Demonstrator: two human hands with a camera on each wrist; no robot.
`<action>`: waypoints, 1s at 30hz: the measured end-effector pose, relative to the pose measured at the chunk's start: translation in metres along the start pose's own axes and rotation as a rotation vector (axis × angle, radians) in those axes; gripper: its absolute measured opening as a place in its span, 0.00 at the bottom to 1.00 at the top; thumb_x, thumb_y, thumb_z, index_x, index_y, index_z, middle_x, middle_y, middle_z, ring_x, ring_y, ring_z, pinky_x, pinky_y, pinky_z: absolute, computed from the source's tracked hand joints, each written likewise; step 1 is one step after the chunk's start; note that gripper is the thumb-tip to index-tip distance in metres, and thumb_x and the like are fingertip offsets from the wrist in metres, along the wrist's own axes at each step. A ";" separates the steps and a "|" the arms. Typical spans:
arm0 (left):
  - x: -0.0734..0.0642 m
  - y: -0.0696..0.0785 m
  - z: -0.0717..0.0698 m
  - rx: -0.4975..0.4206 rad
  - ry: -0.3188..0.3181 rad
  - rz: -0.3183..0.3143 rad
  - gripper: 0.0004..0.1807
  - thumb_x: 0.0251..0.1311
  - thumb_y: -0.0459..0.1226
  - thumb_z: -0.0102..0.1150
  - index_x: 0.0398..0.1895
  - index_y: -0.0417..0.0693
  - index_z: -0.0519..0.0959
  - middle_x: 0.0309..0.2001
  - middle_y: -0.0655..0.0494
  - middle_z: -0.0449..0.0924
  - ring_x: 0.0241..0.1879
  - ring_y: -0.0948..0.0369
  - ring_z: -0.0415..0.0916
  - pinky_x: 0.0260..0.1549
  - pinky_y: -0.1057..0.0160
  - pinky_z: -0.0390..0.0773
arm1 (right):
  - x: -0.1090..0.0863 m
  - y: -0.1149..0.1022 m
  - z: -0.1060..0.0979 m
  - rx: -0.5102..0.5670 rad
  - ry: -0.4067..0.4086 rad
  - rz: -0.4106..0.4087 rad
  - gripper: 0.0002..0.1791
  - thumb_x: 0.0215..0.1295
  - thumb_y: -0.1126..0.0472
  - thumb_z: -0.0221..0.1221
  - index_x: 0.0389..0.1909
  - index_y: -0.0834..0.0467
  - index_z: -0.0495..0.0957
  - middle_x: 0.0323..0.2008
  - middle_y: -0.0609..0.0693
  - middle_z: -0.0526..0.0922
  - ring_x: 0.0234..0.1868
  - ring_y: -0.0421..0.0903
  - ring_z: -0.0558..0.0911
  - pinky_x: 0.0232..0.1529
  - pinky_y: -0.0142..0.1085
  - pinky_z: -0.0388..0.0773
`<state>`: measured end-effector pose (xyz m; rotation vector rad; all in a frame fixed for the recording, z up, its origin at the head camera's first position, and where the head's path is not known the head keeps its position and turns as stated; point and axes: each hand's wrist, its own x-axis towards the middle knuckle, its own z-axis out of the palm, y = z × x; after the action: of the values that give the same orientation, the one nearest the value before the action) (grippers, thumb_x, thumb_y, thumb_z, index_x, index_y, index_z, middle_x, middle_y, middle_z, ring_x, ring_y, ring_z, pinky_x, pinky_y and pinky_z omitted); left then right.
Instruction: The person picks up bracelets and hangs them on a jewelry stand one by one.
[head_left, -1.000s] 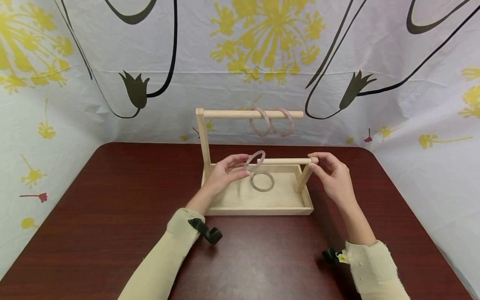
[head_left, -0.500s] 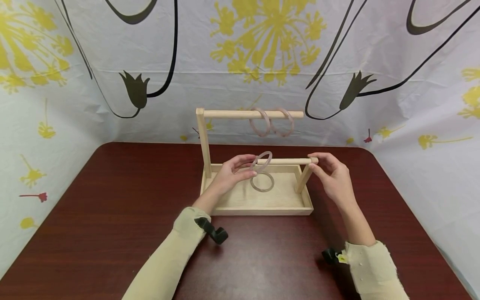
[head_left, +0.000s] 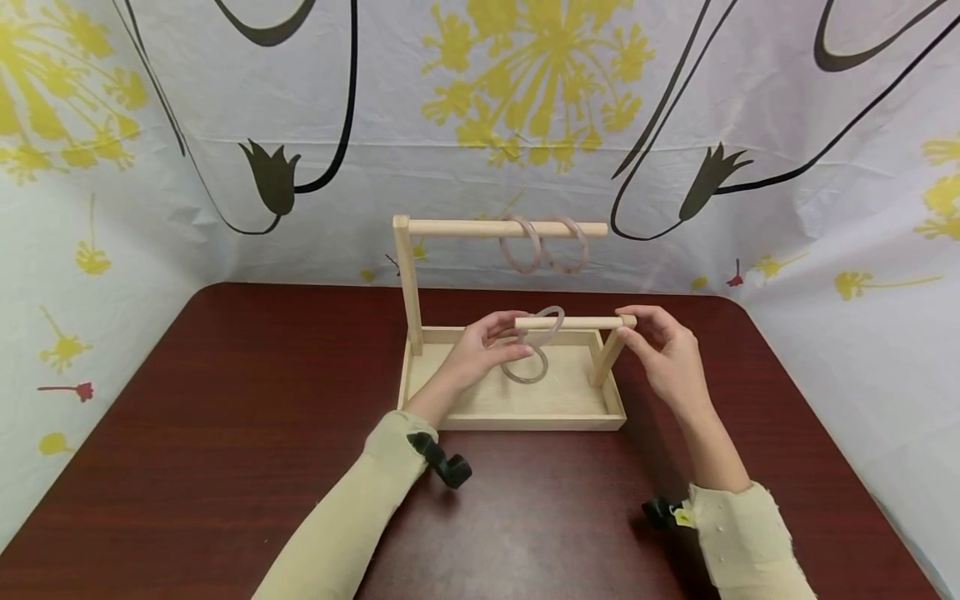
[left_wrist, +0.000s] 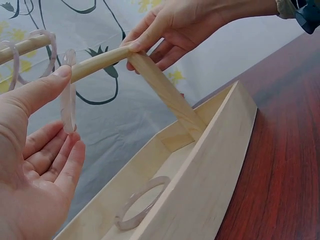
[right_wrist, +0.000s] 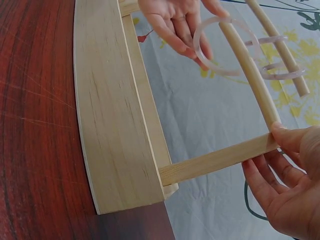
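Note:
My left hand pinches a pale, translucent pinkish bangle between thumb and fingers. The bangle hangs around the free left end of the lower wooden bar, as the right wrist view also shows. At that bar's other end, my right hand grips the corner where the bar meets its short post. A second bangle lies flat in the wooden tray at the stand's base, partly behind my left hand's fingertips in the head view.
Two more bangles, one left of the other, hang on the taller upper bar, held by a tall left post. The stand sits on a dark red wooden table. A patterned white cloth hangs behind.
My left hand has moved right with the bangle, bringing it from beside the lower bar's free end to around the bar. My right hand stays at the corner.

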<state>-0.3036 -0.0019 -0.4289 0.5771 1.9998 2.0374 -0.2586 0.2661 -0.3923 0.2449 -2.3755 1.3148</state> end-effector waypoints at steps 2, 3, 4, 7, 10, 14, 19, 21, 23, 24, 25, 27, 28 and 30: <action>0.001 -0.001 0.002 -0.006 -0.001 -0.008 0.28 0.60 0.29 0.64 0.66 0.41 0.72 0.63 0.40 0.76 0.66 0.51 0.72 0.63 0.60 0.75 | 0.000 0.000 0.000 -0.002 0.001 0.000 0.16 0.67 0.66 0.63 0.55 0.62 0.80 0.42 0.31 0.81 0.45 0.22 0.78 0.47 0.14 0.71; 0.001 -0.001 0.004 -0.010 -0.001 -0.010 0.28 0.61 0.28 0.63 0.65 0.40 0.72 0.63 0.39 0.76 0.65 0.50 0.73 0.63 0.61 0.75 | 0.000 0.000 0.000 -0.003 0.001 0.000 0.16 0.67 0.66 0.63 0.55 0.62 0.80 0.42 0.31 0.81 0.45 0.22 0.78 0.47 0.14 0.71; 0.001 -0.001 0.005 -0.013 0.000 -0.013 0.28 0.61 0.28 0.63 0.65 0.40 0.71 0.62 0.39 0.76 0.65 0.50 0.73 0.62 0.62 0.75 | 0.000 0.000 0.000 -0.004 0.000 0.001 0.16 0.67 0.66 0.63 0.55 0.62 0.80 0.42 0.32 0.81 0.44 0.22 0.78 0.47 0.14 0.71; 0.002 -0.002 0.007 -0.027 -0.007 -0.016 0.28 0.61 0.27 0.63 0.65 0.39 0.71 0.63 0.38 0.75 0.66 0.50 0.73 0.63 0.62 0.75 | 0.000 0.000 0.000 -0.009 -0.002 0.000 0.16 0.67 0.65 0.63 0.55 0.62 0.80 0.42 0.34 0.82 0.44 0.22 0.78 0.47 0.14 0.71; 0.002 -0.002 0.008 -0.029 -0.018 -0.014 0.28 0.61 0.26 0.63 0.66 0.39 0.71 0.64 0.40 0.74 0.67 0.50 0.72 0.64 0.61 0.74 | 0.001 0.000 0.000 -0.007 -0.002 0.000 0.16 0.67 0.66 0.63 0.54 0.62 0.80 0.42 0.34 0.82 0.44 0.22 0.78 0.47 0.14 0.71; 0.003 -0.003 0.010 -0.022 -0.035 -0.010 0.28 0.61 0.27 0.63 0.66 0.39 0.70 0.65 0.40 0.73 0.67 0.49 0.71 0.65 0.60 0.74 | 0.001 0.001 -0.001 0.000 0.001 0.000 0.16 0.66 0.67 0.63 0.54 0.63 0.80 0.41 0.31 0.81 0.43 0.22 0.78 0.46 0.15 0.72; 0.003 -0.004 0.012 -0.003 -0.050 -0.015 0.28 0.62 0.27 0.63 0.66 0.38 0.69 0.65 0.35 0.71 0.67 0.49 0.71 0.64 0.60 0.74 | 0.001 0.000 -0.001 -0.006 0.000 0.002 0.16 0.67 0.67 0.63 0.55 0.63 0.80 0.40 0.25 0.79 0.44 0.21 0.78 0.46 0.14 0.71; 0.003 -0.004 0.013 0.004 -0.054 -0.019 0.28 0.62 0.27 0.63 0.65 0.38 0.69 0.65 0.33 0.71 0.67 0.49 0.71 0.64 0.61 0.74 | 0.001 0.000 -0.001 -0.009 0.000 0.001 0.16 0.67 0.67 0.63 0.55 0.62 0.80 0.40 0.23 0.79 0.44 0.21 0.78 0.47 0.14 0.71; 0.003 -0.005 0.013 0.007 -0.058 -0.021 0.28 0.62 0.27 0.63 0.65 0.38 0.69 0.64 0.33 0.72 0.67 0.49 0.71 0.64 0.60 0.74 | 0.000 -0.001 0.000 -0.008 0.000 0.000 0.16 0.67 0.67 0.63 0.55 0.63 0.80 0.40 0.22 0.78 0.44 0.21 0.78 0.47 0.14 0.71; 0.003 -0.004 0.013 0.005 -0.060 -0.022 0.28 0.62 0.27 0.63 0.65 0.38 0.68 0.64 0.33 0.72 0.67 0.49 0.71 0.64 0.60 0.74 | 0.000 -0.001 0.000 -0.006 0.000 -0.001 0.16 0.67 0.66 0.63 0.55 0.63 0.80 0.40 0.23 0.79 0.44 0.21 0.78 0.47 0.14 0.71; 0.003 -0.004 0.014 0.002 -0.062 -0.023 0.28 0.62 0.27 0.63 0.65 0.37 0.68 0.64 0.33 0.73 0.67 0.48 0.71 0.64 0.60 0.75 | 0.000 -0.001 0.000 -0.006 0.000 -0.001 0.16 0.67 0.66 0.63 0.54 0.63 0.80 0.40 0.23 0.79 0.44 0.22 0.78 0.47 0.14 0.71; 0.002 -0.004 0.014 -0.008 -0.067 -0.025 0.27 0.62 0.27 0.62 0.65 0.36 0.68 0.64 0.33 0.73 0.68 0.47 0.70 0.64 0.59 0.74 | 0.000 -0.002 0.000 -0.005 0.001 -0.002 0.16 0.67 0.65 0.63 0.55 0.62 0.80 0.41 0.25 0.80 0.44 0.22 0.78 0.47 0.14 0.71; 0.002 -0.003 0.013 -0.011 -0.068 -0.026 0.27 0.62 0.27 0.62 0.65 0.36 0.68 0.64 0.33 0.73 0.68 0.46 0.70 0.65 0.59 0.74 | -0.001 -0.002 0.000 -0.005 0.001 -0.002 0.16 0.67 0.65 0.63 0.55 0.62 0.80 0.42 0.27 0.80 0.44 0.22 0.78 0.47 0.14 0.71; 0.002 -0.003 0.013 -0.010 -0.069 -0.027 0.27 0.63 0.26 0.62 0.65 0.35 0.67 0.64 0.34 0.73 0.68 0.46 0.70 0.65 0.59 0.74 | -0.001 -0.003 0.000 -0.006 0.002 -0.001 0.16 0.67 0.64 0.63 0.54 0.62 0.80 0.42 0.31 0.81 0.44 0.22 0.78 0.47 0.14 0.71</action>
<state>-0.2999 0.0112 -0.4317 0.6062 1.9471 1.9829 -0.2568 0.2648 -0.3905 0.2425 -2.3768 1.3062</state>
